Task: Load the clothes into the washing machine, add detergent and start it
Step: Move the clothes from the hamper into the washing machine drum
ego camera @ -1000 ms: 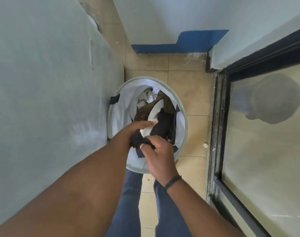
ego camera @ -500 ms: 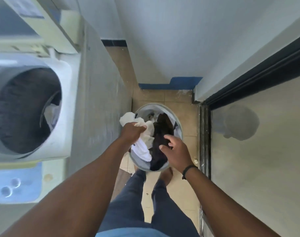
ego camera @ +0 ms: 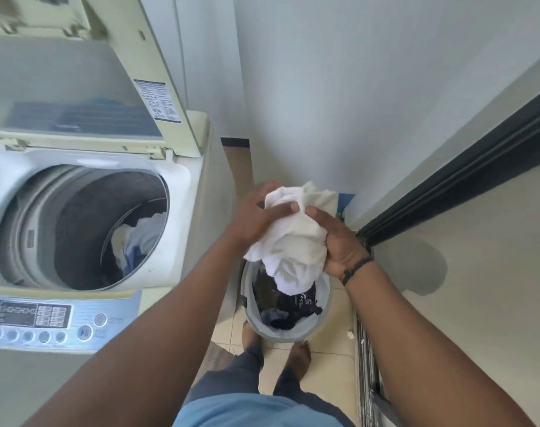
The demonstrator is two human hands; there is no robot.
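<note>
A white garment (ego camera: pixel 296 241) hangs bunched above the laundry basket (ego camera: pixel 250 322). My left hand (ego camera: pixel 256 217) grips its top from the left, and my right hand (ego camera: pixel 339 245) holds it from the right side. Dark clothes (ego camera: pixel 281 303) still lie in the basket on the floor. To the left stands the top-loading washing machine (ego camera: pixel 182 186) with its lid (ego camera: pixel 77 87) raised. White and blue clothes (ego camera: pixel 139 241) lie in its drum. The control panel (ego camera: pixel 46 322) runs along the machine's front edge.
A white wall rises straight ahead. A dark sliding door frame (ego camera: pixel 447 186) and glass pane close off the right side. My bare feet (ego camera: pixel 299 349) stand on beige floor tiles just behind the basket, in a narrow gap between machine and door.
Both hands have lifted the white garment up out of the basket. My view has risen, so the open washing machine now fills the left side.
</note>
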